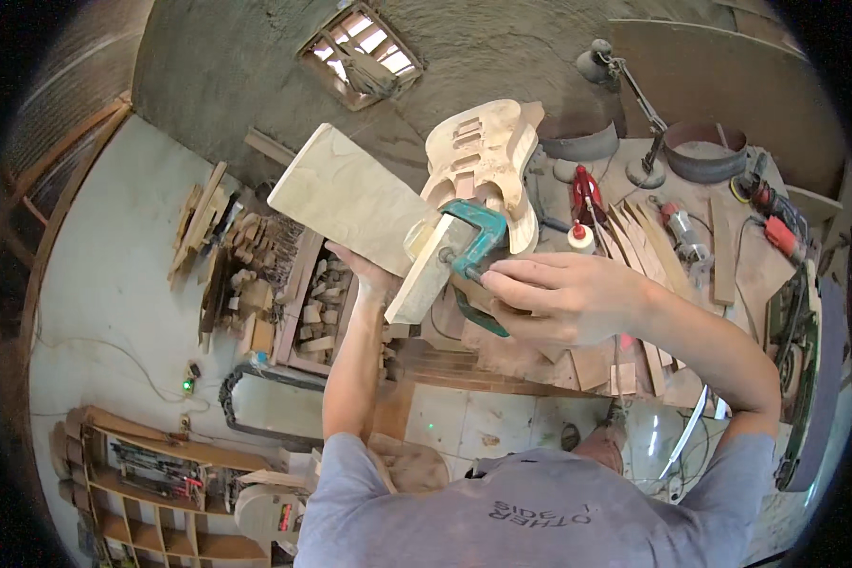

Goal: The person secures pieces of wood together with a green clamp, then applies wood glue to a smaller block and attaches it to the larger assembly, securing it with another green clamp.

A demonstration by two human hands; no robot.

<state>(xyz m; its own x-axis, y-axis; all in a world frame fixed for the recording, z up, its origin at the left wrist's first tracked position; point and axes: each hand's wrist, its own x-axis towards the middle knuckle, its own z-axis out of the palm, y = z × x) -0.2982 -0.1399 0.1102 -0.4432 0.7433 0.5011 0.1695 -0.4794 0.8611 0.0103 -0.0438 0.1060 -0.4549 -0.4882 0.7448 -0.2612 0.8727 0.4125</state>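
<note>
A teal G-clamp (486, 239) sits in front of me, with a pale wooden block (426, 276) at its jaw. A flat light board (350, 194) slants up to the left beside the block. My left hand (364, 272) supports the board's lower edge, its fingers mostly hidden behind it. At the clamp's screw end, my right hand (577, 298) has its thumb and fingers closed on the clamp. Just beyond lies an unfinished wooden guitar body (480, 151) with cut cavities; the clamp overlaps its near end, and I cannot tell whether they touch.
On the bench stand a glue bottle (580, 237), a red tool (587, 192), a desk lamp (646, 170) and a round metal pan (705, 151). Thin wood strips (648, 241) and power tools lie to the right. Offcuts fill a rack (298, 331) at left.
</note>
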